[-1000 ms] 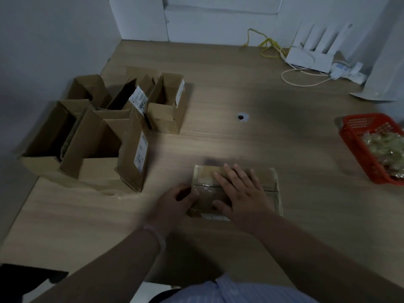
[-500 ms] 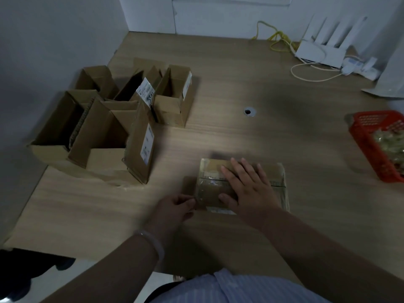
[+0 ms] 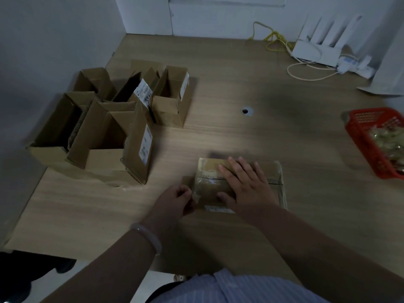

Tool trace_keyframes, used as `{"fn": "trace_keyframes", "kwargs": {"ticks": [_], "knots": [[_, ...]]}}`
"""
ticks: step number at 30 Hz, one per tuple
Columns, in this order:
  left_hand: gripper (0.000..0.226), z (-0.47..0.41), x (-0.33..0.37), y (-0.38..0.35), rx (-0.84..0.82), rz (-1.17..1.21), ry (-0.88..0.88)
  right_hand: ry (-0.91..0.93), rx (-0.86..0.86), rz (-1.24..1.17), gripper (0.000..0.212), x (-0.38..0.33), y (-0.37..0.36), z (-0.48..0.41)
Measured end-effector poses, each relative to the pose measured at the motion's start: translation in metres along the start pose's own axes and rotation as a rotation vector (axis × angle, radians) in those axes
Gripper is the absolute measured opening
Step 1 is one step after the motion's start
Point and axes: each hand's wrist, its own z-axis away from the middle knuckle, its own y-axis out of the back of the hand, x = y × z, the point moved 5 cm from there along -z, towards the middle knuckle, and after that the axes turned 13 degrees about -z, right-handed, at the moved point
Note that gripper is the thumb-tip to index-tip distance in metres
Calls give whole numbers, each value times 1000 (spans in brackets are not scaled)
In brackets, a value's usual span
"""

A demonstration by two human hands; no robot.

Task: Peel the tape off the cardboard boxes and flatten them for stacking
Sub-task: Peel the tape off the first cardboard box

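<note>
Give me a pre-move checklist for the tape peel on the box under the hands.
1. Right hand presses flat on the low brown taped cardboard box: ok.
2. Left hand pinches an end of the glossy tape at the box's left edge: cannot tell; the fingers curl there, but the edge is blurred.
3. Box lies flat on the light wooden table: ok.
4. Open brown cardboard boxes stand apart from the left hand: ok.
5. Red plastic basket stands apart from the right hand: ok.
6. Tape off the box's top: not ok; strips cross it.
</note>
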Motion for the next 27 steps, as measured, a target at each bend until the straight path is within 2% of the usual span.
{"fn": "trace_keyframes", "kwargs": {"ticks": [3, 5, 7, 10, 13, 20, 24, 27], "knots": [[26, 1, 9, 1, -4, 248, -6, 1, -3, 8, 73, 1, -2, 0], [22, 0, 17, 10, 27, 187, -101, 0, -12, 21, 73, 3, -3, 0], [11, -2, 27, 22, 95, -167, -230, 1, -14, 23, 73, 3, -3, 0], [33, -4, 33, 31, 140, -702, -390, 0, -1, 26, 73, 2, -2, 0], [29, 1, 41, 27, 181, -911, -557, -3, 3, 26, 73, 1, -1, 0], [23, -2, 47, 22, 212, -898, -699, 2, 13, 0, 73, 0, 0, 1], [7, -10, 50, 20, 195, -940, -666, 9, 10, -4, 73, 0, 0, 3], [7, -11, 50, 18, 250, -845, -604, 3, 14, 1, 72, 2, -1, 5]]}}
